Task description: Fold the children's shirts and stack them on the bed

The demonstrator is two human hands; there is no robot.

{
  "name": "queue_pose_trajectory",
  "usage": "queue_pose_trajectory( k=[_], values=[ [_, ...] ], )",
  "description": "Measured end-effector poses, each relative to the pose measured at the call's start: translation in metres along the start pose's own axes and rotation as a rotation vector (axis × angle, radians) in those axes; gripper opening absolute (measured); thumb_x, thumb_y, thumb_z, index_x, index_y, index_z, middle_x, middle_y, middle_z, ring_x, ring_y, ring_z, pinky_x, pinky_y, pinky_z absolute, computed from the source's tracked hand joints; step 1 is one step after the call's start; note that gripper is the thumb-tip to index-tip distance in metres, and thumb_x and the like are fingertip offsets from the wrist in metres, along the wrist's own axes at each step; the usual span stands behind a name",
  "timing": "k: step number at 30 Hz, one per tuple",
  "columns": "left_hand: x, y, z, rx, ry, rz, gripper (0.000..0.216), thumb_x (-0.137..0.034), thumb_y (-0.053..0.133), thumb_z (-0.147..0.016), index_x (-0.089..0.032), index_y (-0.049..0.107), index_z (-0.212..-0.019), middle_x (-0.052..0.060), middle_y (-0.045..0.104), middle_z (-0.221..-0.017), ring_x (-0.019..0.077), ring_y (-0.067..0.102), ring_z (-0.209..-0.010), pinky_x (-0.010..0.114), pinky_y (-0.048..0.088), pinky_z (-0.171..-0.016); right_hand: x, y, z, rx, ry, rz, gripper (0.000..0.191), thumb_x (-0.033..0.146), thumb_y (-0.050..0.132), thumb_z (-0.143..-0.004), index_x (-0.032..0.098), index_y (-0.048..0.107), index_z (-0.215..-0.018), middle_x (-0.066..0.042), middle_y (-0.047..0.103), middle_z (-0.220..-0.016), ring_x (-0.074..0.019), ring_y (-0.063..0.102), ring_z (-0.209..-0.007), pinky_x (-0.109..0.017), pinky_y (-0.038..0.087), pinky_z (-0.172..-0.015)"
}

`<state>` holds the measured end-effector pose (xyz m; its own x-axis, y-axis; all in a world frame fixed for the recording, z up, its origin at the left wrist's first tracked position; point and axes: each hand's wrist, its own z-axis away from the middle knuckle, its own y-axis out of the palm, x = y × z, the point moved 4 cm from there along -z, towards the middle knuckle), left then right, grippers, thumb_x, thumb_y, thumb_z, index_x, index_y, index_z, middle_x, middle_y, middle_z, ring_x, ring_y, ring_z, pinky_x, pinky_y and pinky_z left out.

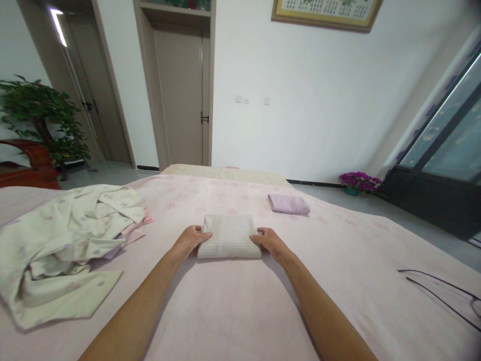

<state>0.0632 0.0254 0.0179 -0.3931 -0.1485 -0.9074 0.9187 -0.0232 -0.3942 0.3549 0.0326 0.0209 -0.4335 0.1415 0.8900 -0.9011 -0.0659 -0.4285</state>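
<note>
A white ribbed cloth, folded into a neat rectangle, lies on the pink flowered bedspread right in front of me. My left hand grips its left edge, thumb on top and fingers partly hidden beneath. At the opposite edge, my right hand pinches the cloth the same way. Beyond it and to the right rests a folded lilac cloth, apart from both hands.
At left lies a crumpled heap of cream patterned fabric, with pink and lilac pieces under it. Dark-framed glasses lie near the right edge. Farther off are a wooden chair, a potted plant and purple flowers.
</note>
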Motion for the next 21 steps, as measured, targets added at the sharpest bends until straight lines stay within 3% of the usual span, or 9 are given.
queue_pose_trajectory(
  k=[4, 6, 10, 13, 17, 21],
  values=[
    [-0.011, 0.002, 0.005, 0.136, 0.078, 0.273, 0.053, -0.040, 0.074, -0.066, -0.009, 0.064, -0.107, 0.016, 0.072, -0.096, 0.0259, 0.069, -0.086, 0.031, 0.050, -0.069, 0.009, 0.000, 0.007, 0.142, -0.106, -0.151, 0.031, 0.030, 0.064, -0.068, 0.012, 0.067, -0.093, -0.001, 0.060, -0.066, -0.0098, 0.043, -0.052, -0.022, 0.025, -0.047],
    [-0.022, -0.003, 0.006, 0.077, 0.210, 0.327, 0.051, -0.033, 0.076, -0.062, -0.012, 0.063, -0.107, 0.010, 0.070, -0.094, 0.0219, 0.066, -0.081, 0.029, 0.049, -0.068, 0.017, -0.007, 0.009, 0.032, -0.232, -0.151, 0.030, 0.029, 0.064, -0.067, 0.014, 0.065, -0.093, -0.001, 0.061, -0.073, -0.0103, 0.044, -0.055, -0.022, 0.028, -0.048],
    [-0.038, -0.016, 0.011, -0.185, 0.531, 0.107, 0.036, -0.022, 0.068, -0.064, -0.020, 0.062, -0.099, 0.001, 0.065, -0.092, 0.0165, 0.060, -0.078, 0.027, 0.048, -0.072, 0.028, -0.020, 0.017, -0.295, -0.604, 0.024, 0.032, 0.023, 0.060, -0.067, 0.018, 0.060, -0.098, -0.003, 0.062, -0.092, -0.0152, 0.053, -0.075, -0.023, 0.042, -0.063],
    [-0.032, -0.015, 0.016, -0.187, 0.662, -0.130, 0.028, -0.016, 0.061, -0.066, -0.023, 0.064, -0.093, 0.001, 0.064, -0.094, 0.0168, 0.058, -0.084, 0.028, 0.047, -0.079, 0.017, -0.016, 0.018, -0.209, -0.743, 0.227, 0.028, 0.014, 0.052, -0.067, 0.021, 0.062, -0.092, -0.003, 0.062, -0.092, -0.0163, 0.056, -0.083, -0.025, 0.044, -0.071],
    [-0.005, -0.016, 0.011, -0.027, 0.525, -0.113, 0.028, -0.010, 0.050, -0.065, -0.021, 0.067, -0.085, 0.001, 0.066, -0.081, 0.0164, 0.061, -0.074, 0.028, 0.047, -0.073, -0.009, -0.017, 0.010, -0.090, -0.691, 0.288, 0.037, 0.008, 0.042, -0.061, 0.021, 0.066, -0.086, -0.001, 0.065, -0.085, -0.0162, 0.059, -0.081, -0.028, 0.047, -0.077],
    [0.011, -0.030, 0.002, -0.156, 0.261, 0.109, 0.023, -0.014, 0.048, -0.066, -0.019, 0.062, -0.084, 0.004, 0.069, -0.081, 0.0177, 0.067, -0.077, 0.026, 0.048, -0.067, -0.019, -0.022, 0.003, -0.163, -0.550, 0.146, 0.036, 0.012, 0.042, -0.063, 0.019, 0.067, -0.088, -0.002, 0.068, -0.085, -0.0163, 0.061, -0.078, -0.029, 0.048, -0.077]
  ],
)
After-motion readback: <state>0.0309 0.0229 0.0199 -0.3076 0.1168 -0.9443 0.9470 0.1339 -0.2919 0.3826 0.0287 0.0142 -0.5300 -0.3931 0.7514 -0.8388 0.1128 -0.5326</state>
